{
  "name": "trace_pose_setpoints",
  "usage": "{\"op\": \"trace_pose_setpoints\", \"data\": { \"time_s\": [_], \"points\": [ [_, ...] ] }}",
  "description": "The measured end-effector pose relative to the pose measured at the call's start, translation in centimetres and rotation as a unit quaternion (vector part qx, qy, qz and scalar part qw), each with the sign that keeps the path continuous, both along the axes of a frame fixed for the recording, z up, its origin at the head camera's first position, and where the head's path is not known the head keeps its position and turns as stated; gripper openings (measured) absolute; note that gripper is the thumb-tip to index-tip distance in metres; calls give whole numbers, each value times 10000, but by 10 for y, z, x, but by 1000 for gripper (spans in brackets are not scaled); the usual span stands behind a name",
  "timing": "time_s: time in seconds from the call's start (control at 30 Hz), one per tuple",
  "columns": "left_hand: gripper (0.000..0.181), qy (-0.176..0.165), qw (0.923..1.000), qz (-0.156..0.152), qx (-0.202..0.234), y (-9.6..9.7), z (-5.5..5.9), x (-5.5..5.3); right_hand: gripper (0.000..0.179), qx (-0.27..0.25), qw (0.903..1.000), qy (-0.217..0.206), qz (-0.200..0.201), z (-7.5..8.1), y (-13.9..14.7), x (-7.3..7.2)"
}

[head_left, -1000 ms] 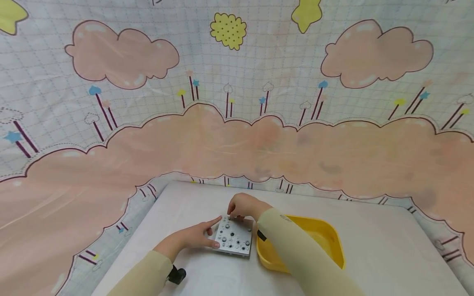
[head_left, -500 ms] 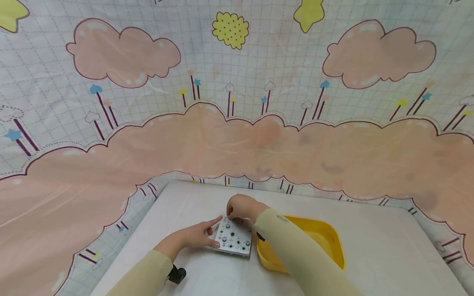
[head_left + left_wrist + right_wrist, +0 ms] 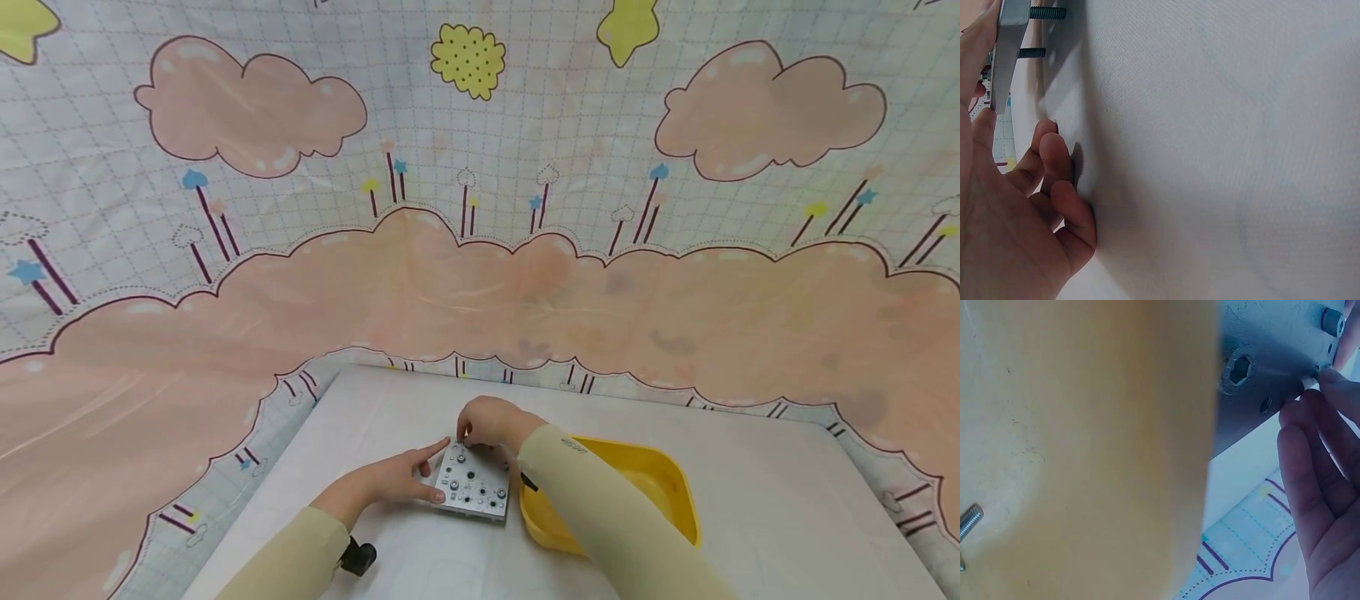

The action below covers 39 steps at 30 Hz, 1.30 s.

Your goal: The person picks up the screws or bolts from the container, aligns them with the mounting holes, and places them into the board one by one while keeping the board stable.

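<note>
A silver metal plate [image 3: 474, 482] with several socket-head screws and holes lies on the white table, tipped slightly. From underneath it, threaded screw ends [image 3: 1047, 12] stick out in the left wrist view. My left hand [image 3: 393, 477] steadies the plate's left side, the straight index finger at the far corner and the thumb at the near corner; its other fingers are loosely bent below. Over the far left corner, my right hand [image 3: 489, 419] pinches a small screw [image 3: 1316, 373] between thumb and fingertips at a hole. Fingers hide most of this screw.
A yellow tray [image 3: 678, 479] stands just right of the plate, under my right forearm. Loose screws [image 3: 970, 520] lie inside it in the right wrist view. A patterned cloth [image 3: 480, 300] hangs behind the white table [image 3: 780, 508].
My right hand has shifted slightly left and its fingertips have moved a little at the far left corner. The left hand and plate stay put.
</note>
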State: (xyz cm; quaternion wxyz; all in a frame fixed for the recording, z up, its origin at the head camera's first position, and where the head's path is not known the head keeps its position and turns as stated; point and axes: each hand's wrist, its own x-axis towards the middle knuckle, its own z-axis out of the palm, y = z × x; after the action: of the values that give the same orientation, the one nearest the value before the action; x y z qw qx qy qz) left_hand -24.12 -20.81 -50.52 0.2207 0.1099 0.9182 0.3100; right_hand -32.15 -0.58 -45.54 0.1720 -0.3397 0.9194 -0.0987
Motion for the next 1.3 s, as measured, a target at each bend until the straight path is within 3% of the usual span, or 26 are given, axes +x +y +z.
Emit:
{"op": "trace_pose_setpoints", "data": {
  "time_s": [0.37, 0.5, 0.8, 1.1, 1.3],
  "points": [
    [97, -50, 10000, 19, 58, 1, 0, 0, 9, 139, 9996, 156, 169, 3, -1, 2],
    [97, -44, 10000, 30, 15, 2, 1, -1, 8, 84, 9999, 38, 126, 3, 1, 1],
    [98, -71, 9999, 86, -45, 3, 1, 0, 11, -555, 9976, -385, -127, 7, 10, 0],
    [98, -68, 9997, 129, -183, 2, 1, -1, 18, -947, 9953, -138, 164, 15, 29, 2],
    [99, -64, 9994, 185, -279, 2, -1, -2, 19, -1372, 9904, -183, 34, 29, 50, 11]
  ]
}}
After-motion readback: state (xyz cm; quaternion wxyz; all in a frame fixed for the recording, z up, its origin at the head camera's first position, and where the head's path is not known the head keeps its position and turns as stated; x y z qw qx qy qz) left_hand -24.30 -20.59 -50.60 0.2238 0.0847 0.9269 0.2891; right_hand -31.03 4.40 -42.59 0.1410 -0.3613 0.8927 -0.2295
